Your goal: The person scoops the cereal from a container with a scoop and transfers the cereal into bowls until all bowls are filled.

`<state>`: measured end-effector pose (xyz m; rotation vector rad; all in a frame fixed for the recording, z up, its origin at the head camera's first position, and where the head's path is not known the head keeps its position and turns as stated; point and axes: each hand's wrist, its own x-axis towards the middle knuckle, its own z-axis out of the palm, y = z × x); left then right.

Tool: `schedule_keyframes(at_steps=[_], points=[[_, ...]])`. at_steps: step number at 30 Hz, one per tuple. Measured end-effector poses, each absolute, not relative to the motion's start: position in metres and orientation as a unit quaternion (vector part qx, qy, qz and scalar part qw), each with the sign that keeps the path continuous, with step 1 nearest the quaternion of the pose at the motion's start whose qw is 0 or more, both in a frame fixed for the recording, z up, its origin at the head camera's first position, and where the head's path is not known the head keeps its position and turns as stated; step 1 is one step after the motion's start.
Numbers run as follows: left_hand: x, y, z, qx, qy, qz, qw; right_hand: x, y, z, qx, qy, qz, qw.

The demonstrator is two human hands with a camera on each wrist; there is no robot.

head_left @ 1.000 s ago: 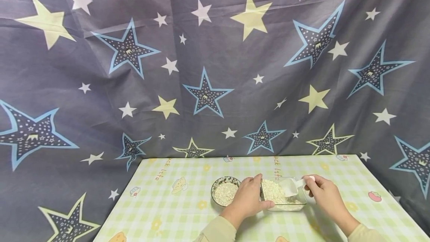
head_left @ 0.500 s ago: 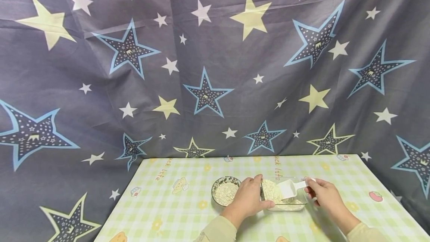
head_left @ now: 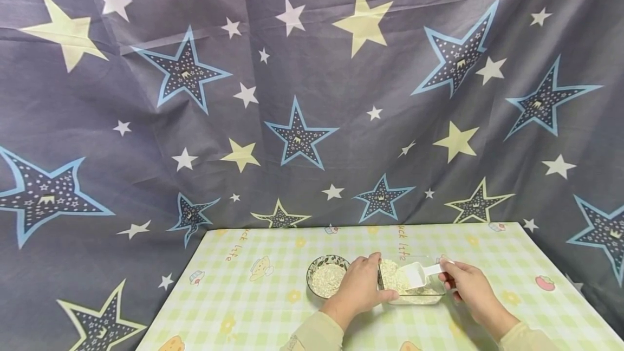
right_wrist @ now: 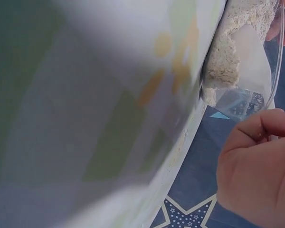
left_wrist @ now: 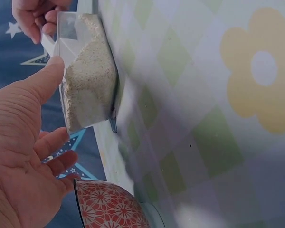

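A clear rectangular container point(head_left: 419, 300) of pale oat flakes point(left_wrist: 92, 64) stands on the table. My left hand point(head_left: 359, 286) grips its left end, thumb on the near rim and fingers by the far corner. My right hand point(head_left: 469, 285) pinches the handle of a white scoop point(head_left: 414, 275), its bowl down among the flakes inside the container. Through the clear wall, the right wrist view shows the scoop point(right_wrist: 251, 54) against the heaped flakes. Left of the container, close to my left fingers, a bowl point(left_wrist: 109, 204) with a red floral outside holds more flakes.
A green-and-white checked cloth point(head_left: 253, 302) with printed flowers and cartoon figures covers the table point(head_left: 219, 264). Behind its back edge hangs a dark curtain point(head_left: 312, 188) with stars. Cloth extends to the left of the bowl and to the right of my right hand.
The scoop has tilted and shifted slightly left within the container, its bowl facing more toward the camera. My left hand, the container and the bowl have stayed in place.
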<state>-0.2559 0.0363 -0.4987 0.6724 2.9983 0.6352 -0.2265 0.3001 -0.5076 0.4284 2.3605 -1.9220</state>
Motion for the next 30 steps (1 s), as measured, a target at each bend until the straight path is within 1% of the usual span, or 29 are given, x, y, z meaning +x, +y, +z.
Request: schedule_keyframes(at_steps=[9, 30], points=[[-0.257, 0.036, -0.499, 0.215, 0.956, 0.198, 0.000, -0.223, 0.304, -0.510, 0.137, 0.750, -0.643, 0.065], [-0.257, 0.036, -0.500, 0.210, 0.955, 0.207, 0.015, -0.222, 0.313, -0.514, 0.160, 0.686, -0.705, 0.076]])
